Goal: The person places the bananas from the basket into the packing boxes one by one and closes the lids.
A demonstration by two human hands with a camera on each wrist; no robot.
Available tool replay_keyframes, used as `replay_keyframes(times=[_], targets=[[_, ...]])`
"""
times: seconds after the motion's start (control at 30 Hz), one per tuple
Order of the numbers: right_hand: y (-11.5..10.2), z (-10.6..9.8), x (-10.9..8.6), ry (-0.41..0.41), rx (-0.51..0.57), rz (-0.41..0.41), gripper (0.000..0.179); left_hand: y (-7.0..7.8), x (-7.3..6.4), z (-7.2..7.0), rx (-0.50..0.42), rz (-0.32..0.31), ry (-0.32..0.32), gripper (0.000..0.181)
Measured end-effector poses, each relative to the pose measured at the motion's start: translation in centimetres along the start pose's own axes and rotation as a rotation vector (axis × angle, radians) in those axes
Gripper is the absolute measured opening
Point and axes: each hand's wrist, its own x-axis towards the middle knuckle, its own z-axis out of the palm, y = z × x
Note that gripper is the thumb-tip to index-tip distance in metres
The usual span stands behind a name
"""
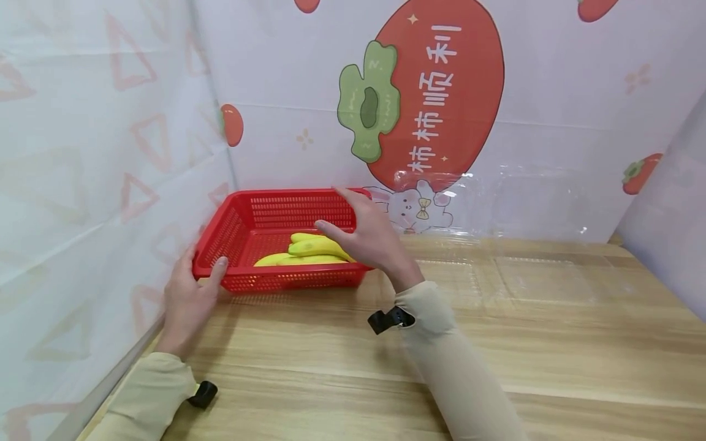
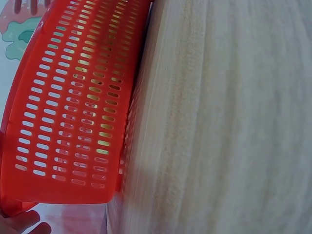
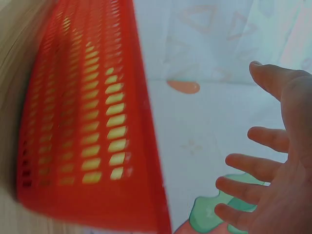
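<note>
A red perforated plastic basket (image 1: 292,280) stands on the wooden table near the left wall, with several yellow bananas (image 1: 317,247) in its right part. My left hand (image 1: 187,300) holds the basket's near left corner, thumb over the front rim. In the left wrist view, fingers (image 2: 18,222) show under the corner of the rim. Over the basket's right end is my right hand (image 1: 372,236), thumb and fingers spread, holding nothing. The right wrist view shows those fingers (image 3: 253,168) apart from each other, with the basket's slotted side beside them and yellow showing through its holes.
Clear plastic containers (image 1: 543,278) stand on the table to the right, against the back wall. Printed cloth (image 1: 309,147) covers the back, and a white cloth wall (image 1: 83,202) rises close along the left side of the table (image 1: 309,367).
</note>
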Motion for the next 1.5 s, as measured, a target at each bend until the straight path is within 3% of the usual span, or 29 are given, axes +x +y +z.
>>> replay_keyframes(times=[0.23, 0.73, 1.07, 1.5], targets=[[-1.7, 0.6, 0.5, 0.004, 0.072, -0.034, 0.080, -0.1, 0.0, 0.1, -0.007, -0.005, -0.010, 0.080], [-0.4, 0.3, -0.1, 0.022, 0.077, 0.028, 0.076, 0.2, -0.1, -0.2, 0.008, 0.000, -0.027, 0.082], [-0.5, 0.8, -0.1, 0.033, 0.078, -0.007, 0.068, -0.2, -0.1, 0.0, -0.009, -0.035, -0.034, 0.084], [0.1, 3.4, 0.2, -0.059, 0.028, 0.004, 0.067, -0.5, -0.1, 0.3, -0.002, -0.026, -0.024, 0.083]])
